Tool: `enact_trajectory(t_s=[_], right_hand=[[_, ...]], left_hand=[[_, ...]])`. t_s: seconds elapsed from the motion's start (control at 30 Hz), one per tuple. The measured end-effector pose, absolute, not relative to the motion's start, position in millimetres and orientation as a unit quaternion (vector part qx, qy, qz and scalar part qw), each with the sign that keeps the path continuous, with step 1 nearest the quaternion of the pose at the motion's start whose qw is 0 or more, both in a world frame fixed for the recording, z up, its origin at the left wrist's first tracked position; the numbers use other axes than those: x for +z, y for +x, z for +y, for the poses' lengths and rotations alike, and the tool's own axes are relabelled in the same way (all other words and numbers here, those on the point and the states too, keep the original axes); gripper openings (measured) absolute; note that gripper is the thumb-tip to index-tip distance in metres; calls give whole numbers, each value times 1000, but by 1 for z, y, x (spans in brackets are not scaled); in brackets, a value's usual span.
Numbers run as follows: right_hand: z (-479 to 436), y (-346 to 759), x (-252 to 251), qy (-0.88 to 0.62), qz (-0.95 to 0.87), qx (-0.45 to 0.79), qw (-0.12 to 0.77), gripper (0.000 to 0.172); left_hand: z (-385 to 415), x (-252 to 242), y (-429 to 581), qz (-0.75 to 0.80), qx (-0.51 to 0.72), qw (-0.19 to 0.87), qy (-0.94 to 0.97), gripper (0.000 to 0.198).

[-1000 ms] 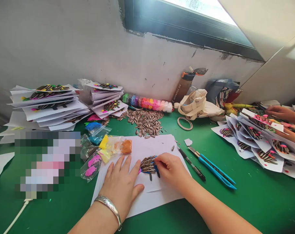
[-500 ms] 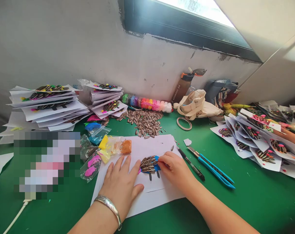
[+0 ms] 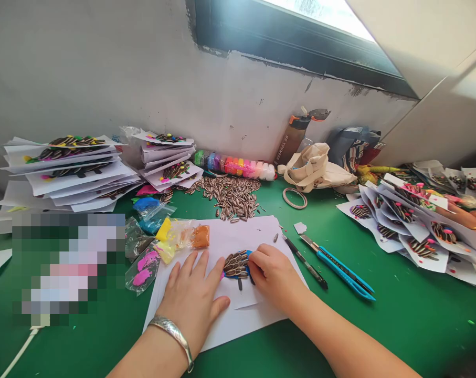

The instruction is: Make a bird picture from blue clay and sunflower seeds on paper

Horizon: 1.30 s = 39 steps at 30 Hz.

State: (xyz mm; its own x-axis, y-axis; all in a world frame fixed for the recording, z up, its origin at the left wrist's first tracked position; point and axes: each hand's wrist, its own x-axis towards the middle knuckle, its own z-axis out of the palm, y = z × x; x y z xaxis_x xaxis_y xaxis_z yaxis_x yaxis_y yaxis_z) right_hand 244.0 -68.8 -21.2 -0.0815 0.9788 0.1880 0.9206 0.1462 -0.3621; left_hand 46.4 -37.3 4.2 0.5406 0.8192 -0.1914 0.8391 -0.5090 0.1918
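Observation:
Sunflower seeds (image 3: 234, 264) overlap in rows on a blue clay shape stuck to white paper (image 3: 261, 231), with a bit of pink clay at its left end and a dark seed leg below. Flat on the paper, my left hand (image 3: 196, 299) spreads its fingers, the index tip beside the pink end. My right hand (image 3: 275, 275) is pinched over the right end of the shape and covers part of it. What its fingertips hold, if anything, is hidden.
Behind the paper lies a heap of loose sunflower seeds (image 3: 235, 197). Bagged clay (image 3: 145, 268) sits to the left. A pen (image 3: 306, 262) and a blue utility knife (image 3: 342, 273) lie right. Finished seed pictures (image 3: 403, 220) are piled farther right, near another person's hand (image 3: 468, 216).
My right hand has shifted inward over the shape's right end, hiding more of the blue clay and a leg. My left hand stays on the paper. The view has turned slightly.

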Motion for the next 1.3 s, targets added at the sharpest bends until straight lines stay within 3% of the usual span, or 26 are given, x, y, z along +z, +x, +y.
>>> enact_trajectory(t_s=[0.67, 0.83, 1.03, 1.17, 1.3], right_hand=[[-68, 259, -11, -648, -720, 137, 207, 22], [-64, 299, -10, -706, -660, 74, 247, 19], [-60, 323, -18, -718, -678, 6, 157, 28], [-56, 314, -15, -705, -705, -58, 51, 24], [-53, 307, -9, -703, -708, -76, 2, 19]], left_hand=[[-39, 9, 48, 485, -49, 128, 864, 58], [-40, 2, 46, 484, -27, 114, 867, 59], [-39, 0, 45, 483, -29, 112, 868, 59], [-36, 3, 44, 484, -30, 118, 867, 61], [-34, 8, 44, 480, -44, 136, 866, 60]])
